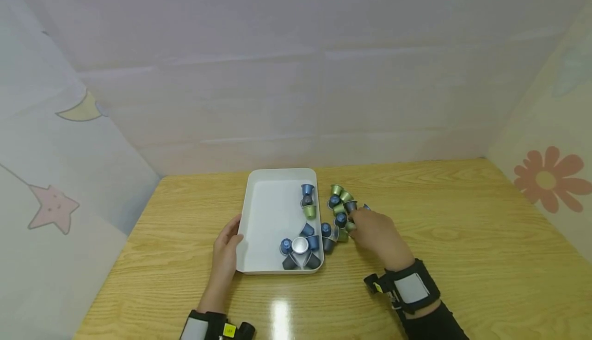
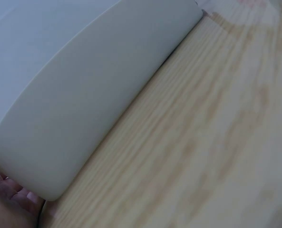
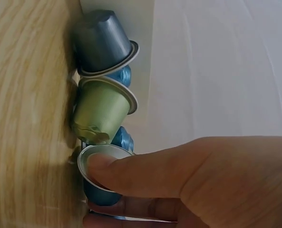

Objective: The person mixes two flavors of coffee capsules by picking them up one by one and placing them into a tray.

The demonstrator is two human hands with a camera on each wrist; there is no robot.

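Observation:
A white tray [image 1: 263,216] lies on the wooden table with several blue, dark and green coffee capsules along its right side and front right corner. My left hand [image 1: 225,252] grips the tray's left edge; in the left wrist view its fingers [image 2: 19,197] show at the tray's corner. Right of the tray, my right hand [image 1: 378,234] is over a loose pile of capsules. The right wrist view shows its thumb [image 3: 145,173] on the pale lid of a dark blue coffee capsule [image 3: 100,194], pinched against the fingers below.
Beside the pinched capsule lie a green capsule [image 3: 100,109] and a dark grey capsule [image 3: 102,42]. More capsules, such as a green one [image 1: 336,189], sit near the tray's right wall. The wooden table [image 1: 462,237] meets a pale wall [image 1: 296,114] behind.

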